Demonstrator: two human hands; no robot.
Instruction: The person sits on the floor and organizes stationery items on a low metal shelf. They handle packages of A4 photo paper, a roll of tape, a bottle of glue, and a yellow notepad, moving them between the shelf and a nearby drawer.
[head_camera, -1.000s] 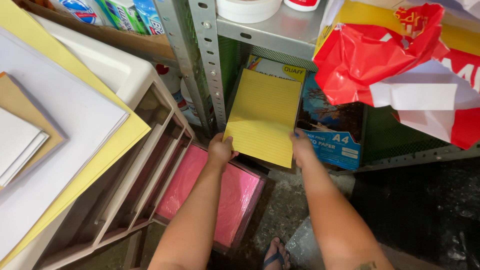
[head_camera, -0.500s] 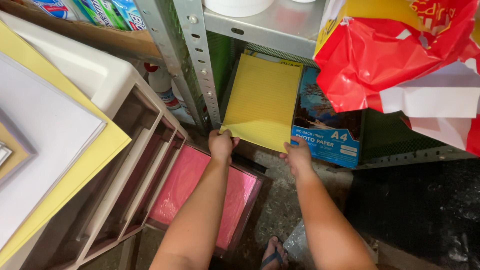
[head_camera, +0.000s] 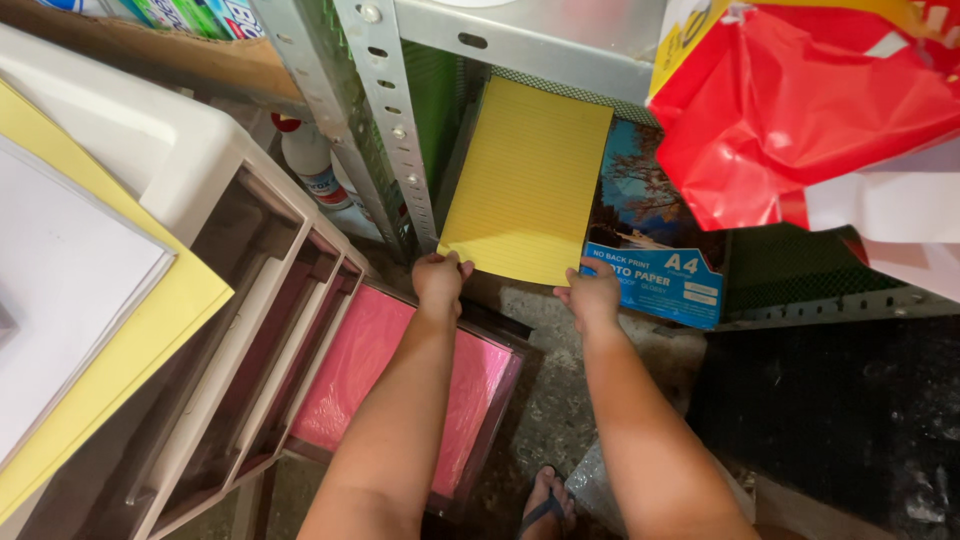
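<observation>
Yellow pad: upper centre of the frame, lying under the metal shelf, its near edge held by both hands.
Left hand: pinching the pad's lower left corner.
Right hand: gripping the pad's lower right corner.
Paper box: just right of the pad, touching it.
Pink sheet: lower centre, in an open drawer under the left arm.
Red bag: upper right.
Drawer unit: left side.

You have two hands on one yellow lined pad: your left hand and right hand. Just right of your right fingers stands one blue photo paper pack. Below your left fingers lies one pink sheet stack. One red bag hangs above right.
</observation>
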